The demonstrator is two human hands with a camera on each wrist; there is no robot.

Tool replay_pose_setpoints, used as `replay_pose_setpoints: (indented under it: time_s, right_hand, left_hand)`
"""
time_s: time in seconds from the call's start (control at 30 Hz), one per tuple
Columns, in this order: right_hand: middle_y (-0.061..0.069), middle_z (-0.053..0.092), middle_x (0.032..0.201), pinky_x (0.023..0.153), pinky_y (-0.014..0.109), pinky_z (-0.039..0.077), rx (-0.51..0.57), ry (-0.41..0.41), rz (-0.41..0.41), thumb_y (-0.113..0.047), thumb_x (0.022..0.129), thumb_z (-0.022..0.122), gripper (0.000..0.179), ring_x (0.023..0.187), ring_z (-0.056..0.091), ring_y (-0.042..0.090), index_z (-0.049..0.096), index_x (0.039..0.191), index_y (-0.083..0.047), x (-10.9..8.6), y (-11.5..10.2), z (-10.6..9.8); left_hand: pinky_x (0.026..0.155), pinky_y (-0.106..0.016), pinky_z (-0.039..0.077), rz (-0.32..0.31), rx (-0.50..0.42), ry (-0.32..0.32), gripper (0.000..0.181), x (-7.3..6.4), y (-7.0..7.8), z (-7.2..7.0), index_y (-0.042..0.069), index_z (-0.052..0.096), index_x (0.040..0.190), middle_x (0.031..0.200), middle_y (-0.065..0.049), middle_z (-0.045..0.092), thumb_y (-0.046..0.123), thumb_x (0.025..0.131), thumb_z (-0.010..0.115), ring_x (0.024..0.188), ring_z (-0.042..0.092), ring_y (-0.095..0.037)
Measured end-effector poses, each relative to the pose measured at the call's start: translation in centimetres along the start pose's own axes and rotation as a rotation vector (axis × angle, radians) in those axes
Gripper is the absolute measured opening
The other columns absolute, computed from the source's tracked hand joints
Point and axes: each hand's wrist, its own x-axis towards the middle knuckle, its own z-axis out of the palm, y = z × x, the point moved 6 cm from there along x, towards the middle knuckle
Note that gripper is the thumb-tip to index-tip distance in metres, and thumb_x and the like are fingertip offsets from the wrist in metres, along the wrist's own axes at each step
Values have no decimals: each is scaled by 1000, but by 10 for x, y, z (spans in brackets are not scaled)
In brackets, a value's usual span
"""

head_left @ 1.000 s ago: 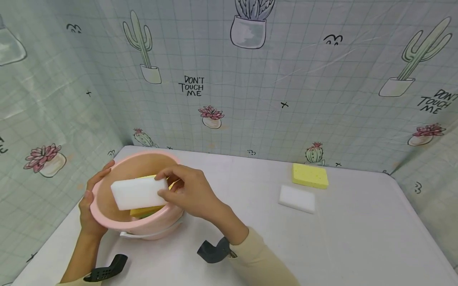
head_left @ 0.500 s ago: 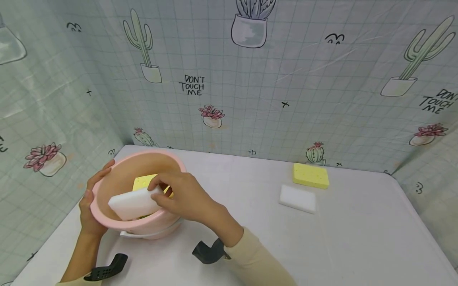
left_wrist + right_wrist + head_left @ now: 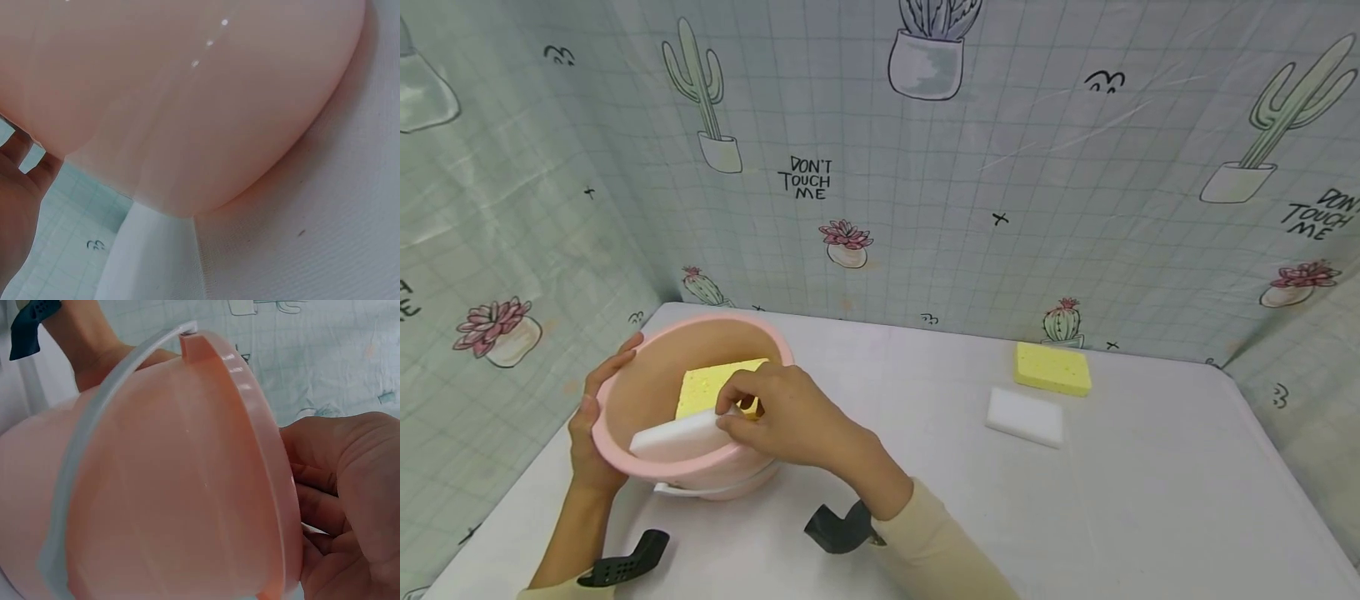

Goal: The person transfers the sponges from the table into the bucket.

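Observation:
A pink bucket (image 3: pixel 700 477) with a white handle (image 3: pixel 94 419) stands on the left of the table, its mouth tilted toward me. My left hand (image 3: pixel 593 429) holds it at the left side, fingers along the rim. With thumb and fingers, my right hand (image 3: pixel 786 417) pinches one end of a white sponge (image 3: pixel 673 437) inside the mouth near the front rim. Behind that sponge, a yellow sponge (image 3: pixel 707 387) lies in the bucket, partly covered by the right hand. The bucket wall hides the right fingertips in the right wrist view.
On the right of the white table (image 3: pixel 1150 475) lie another yellow sponge (image 3: pixel 1052 369) and another white sponge (image 3: pixel 1024 417). A cactus-print curtain (image 3: pixel 925 183) rises behind and beside the table.
My right hand has lowered the white sponge into the bucket and tipped it toward the front rim, uncovering more of the yellow sponge behind. The left hand stays on the bucket.

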Motion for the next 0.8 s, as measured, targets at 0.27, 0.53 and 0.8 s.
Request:
replay_pose_setpoints:
  time_s: [0.27,0.53,0.8]
  right_hand:
    - [-11,62,83,68,10,44,100,70,-3,-15,90,65,3,74,52,-4,68,89,-13,-2,6,-13]
    - [-7,63,84,72,17,49,164,167,-18,-9,91,63,3,78,55,2,66,92,-9,-17,15,-38]
    - [-8,65,87,72,20,51,139,248,43,-12,91,65,3,80,57,3,67,94,-11,-44,38,-58]
  left_hand:
    - [108,-28,32,-5,13,-7,52,0,1,4,4,31,145,156,-12,13,28,98,28,141,15,-28]
    - [107,-28,33,1,19,-9,53,1,1,4,3,31,145,156,-12,16,26,97,26,141,17,-28]
    - [107,-28,33,-1,2,-8,53,1,0,3,2,32,144,156,-12,17,23,96,25,141,18,-28]
